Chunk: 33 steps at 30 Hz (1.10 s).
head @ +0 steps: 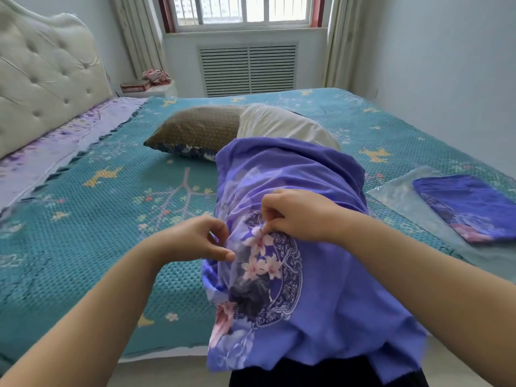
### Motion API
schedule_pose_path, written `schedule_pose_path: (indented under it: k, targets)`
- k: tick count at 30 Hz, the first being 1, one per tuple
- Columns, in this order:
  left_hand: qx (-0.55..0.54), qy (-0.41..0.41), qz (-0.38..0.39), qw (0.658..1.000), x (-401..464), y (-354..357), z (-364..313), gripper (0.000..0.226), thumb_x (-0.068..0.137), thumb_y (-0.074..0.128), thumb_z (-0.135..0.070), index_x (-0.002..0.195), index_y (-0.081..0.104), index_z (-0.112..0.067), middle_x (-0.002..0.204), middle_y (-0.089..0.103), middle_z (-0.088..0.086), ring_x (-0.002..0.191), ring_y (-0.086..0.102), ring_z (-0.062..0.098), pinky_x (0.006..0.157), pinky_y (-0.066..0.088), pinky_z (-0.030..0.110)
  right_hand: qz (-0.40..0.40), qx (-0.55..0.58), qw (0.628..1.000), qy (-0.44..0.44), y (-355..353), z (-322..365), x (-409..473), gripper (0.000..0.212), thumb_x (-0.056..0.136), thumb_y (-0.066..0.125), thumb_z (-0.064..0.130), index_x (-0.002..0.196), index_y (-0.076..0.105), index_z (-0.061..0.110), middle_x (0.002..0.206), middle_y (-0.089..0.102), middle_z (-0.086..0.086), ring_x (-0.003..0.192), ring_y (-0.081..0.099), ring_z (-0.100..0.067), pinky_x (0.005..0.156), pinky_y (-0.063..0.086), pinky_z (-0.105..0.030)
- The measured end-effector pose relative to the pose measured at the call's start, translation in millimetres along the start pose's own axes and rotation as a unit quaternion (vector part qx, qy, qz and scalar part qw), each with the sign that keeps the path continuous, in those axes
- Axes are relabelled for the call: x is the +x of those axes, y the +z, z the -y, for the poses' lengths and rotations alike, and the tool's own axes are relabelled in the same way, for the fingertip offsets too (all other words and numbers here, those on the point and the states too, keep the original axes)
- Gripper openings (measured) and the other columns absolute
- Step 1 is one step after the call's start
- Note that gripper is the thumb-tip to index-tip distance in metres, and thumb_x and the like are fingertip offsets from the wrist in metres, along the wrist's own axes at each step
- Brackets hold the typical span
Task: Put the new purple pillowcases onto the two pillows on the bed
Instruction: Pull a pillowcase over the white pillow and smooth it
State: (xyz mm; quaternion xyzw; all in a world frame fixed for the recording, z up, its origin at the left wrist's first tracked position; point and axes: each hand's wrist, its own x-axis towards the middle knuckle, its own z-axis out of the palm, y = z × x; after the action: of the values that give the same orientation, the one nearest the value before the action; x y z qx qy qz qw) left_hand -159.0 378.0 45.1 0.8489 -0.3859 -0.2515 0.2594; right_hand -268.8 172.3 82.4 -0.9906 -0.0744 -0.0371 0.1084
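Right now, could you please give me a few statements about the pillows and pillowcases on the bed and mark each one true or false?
1. Both hands, left hand and right hand, pinch the purple pillowcase. True.
2. The white pillow is fully covered. False: its far end sticks out.
3. A second folded pillowcase lies on the right. True.
4. The brown pillow already wears purple. False: it is not purple.

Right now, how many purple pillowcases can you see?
2. One purple pillowcase is half pulled over the white pillow, pinched by both hands. The folded pillowcase lies on clear plastic at the right.
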Motion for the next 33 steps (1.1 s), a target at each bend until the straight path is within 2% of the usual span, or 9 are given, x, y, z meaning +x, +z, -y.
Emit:
schedule_pose_path:
  k: [5,13,17,20,22,25,28,30,33]
  targets:
    - [-0.156,0.069,-0.009,0.985,1.8,10.1,1.3,0.025,0.071,0.081,-0.015,0.069,0.057,-0.008,0.062,0.055,-0.002,0.061,0.052,0.012,0.064,0.045,0.027,-0.082,0.024,0.996,-0.011,-9.3,18.4,2.3,0.013,0.091,0.054,0.034,0.087,0.046,0.025,0.087,0.056,0.008,0.082,0.050,-0.019,0.068,0.041,-0.036]
    - [-0.289,0.056,-0.036,0.955,-6.8,1.0,-5.2,0.013,0.080,0.071,-0.014,0.080,0.065,-0.002,0.071,0.065,0.012,0.063,0.062,0.017,0.063,0.054,0.023,-0.125,0.034,0.990,0.063,3.6,12.1,7.2,0.020,0.096,0.044,0.039,0.100,0.044,0.020,0.093,0.066,-0.004,0.085,0.057,-0.032,0.068,0.043,-0.039]
    - [-0.278,0.005,-0.109,0.954,-1.1,-9.2,-6.5,0.015,0.091,0.058,-0.010,0.077,0.062,-0.006,0.067,0.063,0.012,0.058,0.063,0.016,0.063,0.058,0.029,-0.075,0.097,0.989,0.078,1.1,8.6,8.2,0.019,0.090,0.056,0.041,0.095,0.050,0.023,0.091,0.061,0.005,0.088,0.056,-0.022,0.078,0.047,-0.039]
    - [-0.319,-0.036,-0.134,0.937,15.7,-6.5,-4.6,0.024,0.097,0.048,-0.011,0.073,0.052,-0.012,0.064,0.055,0.008,0.048,0.056,0.012,0.051,0.055,0.025,-0.037,0.052,0.992,0.107,-1.3,3.6,7.1,0.028,0.086,0.061,0.046,0.096,0.056,0.020,0.096,0.061,0.005,0.093,0.056,-0.019,0.081,0.047,-0.038]
    - [-0.357,-0.047,-0.096,0.928,26.5,1.0,-2.6,0.019,0.097,0.046,-0.013,0.079,0.053,-0.011,0.070,0.055,0.009,0.052,0.054,0.012,0.048,0.050,0.023,-0.015,-0.022,0.994,0.109,-3.5,0.3,4.7,0.031,0.087,0.058,0.046,0.098,0.062,0.018,0.102,0.064,0.001,0.097,0.056,-0.022,0.080,0.047,-0.036]
    - [-0.421,-0.043,0.021,0.906,34.3,11.5,5.2,0.025,0.084,0.067,-0.024,0.100,0.067,-0.005,0.093,0.069,0.015,0.072,0.066,0.020,0.063,0.056,0.029,0.056,-0.037,0.994,0.084,2.8,-4.0,-3.1,0.026,0.088,0.059,0.043,0.100,0.063,0.021,0.105,0.064,0.002,0.100,0.056,-0.021,0.075,0.041,-0.030]
    - [-0.368,-0.046,0.085,0.925,35.0,7.5,13.9,0.056,0.061,0.081,-0.051,0.094,0.068,-0.007,0.091,0.065,0.014,0.073,0.062,0.020,0.063,0.054,0.028,-0.013,0.011,0.992,0.122,13.0,-13.6,-8.2,0.021,0.089,0.057,0.045,0.093,0.059,0.024,0.102,0.065,0.002,0.097,0.057,-0.025,0.073,0.042,-0.033]
    - [-0.276,-0.028,0.072,0.958,33.0,0.6,15.8,0.056,0.070,0.070,-0.057,0.093,0.059,-0.006,0.085,0.054,0.014,0.072,0.051,0.020,0.061,0.047,0.026,-0.112,0.002,0.977,0.180,16.1,-24.2,-6.7,0.025,0.092,0.049,0.048,0.091,0.052,0.023,0.097,0.066,-0.004,0.091,0.059,-0.030,0.068,0.043,-0.037]
    - [-0.155,0.003,0.045,0.987,26.8,-7.2,16.5,0.058,0.076,0.059,-0.062,0.084,0.055,-0.005,0.073,0.048,0.008,0.066,0.049,0.014,0.058,0.046,0.020,-0.140,0.016,0.970,0.197,21.0,-29.0,-2.1,0.025,0.094,0.044,0.047,0.093,0.049,0.022,0.095,0.066,-0.004,0.090,0.059,-0.031,0.067,0.040,-0.036]
